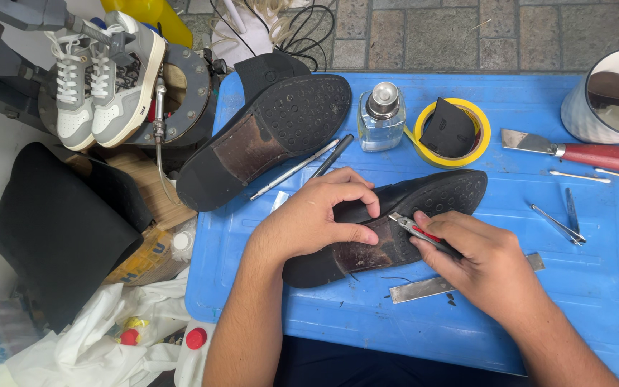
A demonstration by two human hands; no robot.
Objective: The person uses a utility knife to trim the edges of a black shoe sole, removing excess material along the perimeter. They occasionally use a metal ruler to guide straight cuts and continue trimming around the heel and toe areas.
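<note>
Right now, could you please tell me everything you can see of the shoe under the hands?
The black shoe lies sole up on the blue tray, toe pointing up-right. Its forepart has a black studded rubber sole; the waist is worn brown, leather-like, and the heel end is dark. The left hand presses on the waist, fingers curled over the far edge. The right hand holds a small red-handled cutter with its tip on the sole.

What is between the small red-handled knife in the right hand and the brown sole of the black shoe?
Nothing visible. The right hand holds the small red-handled knife with its tip on the brown sole of the black shoe, and the left hand presses that shoe beside the blade, not under it.
</note>
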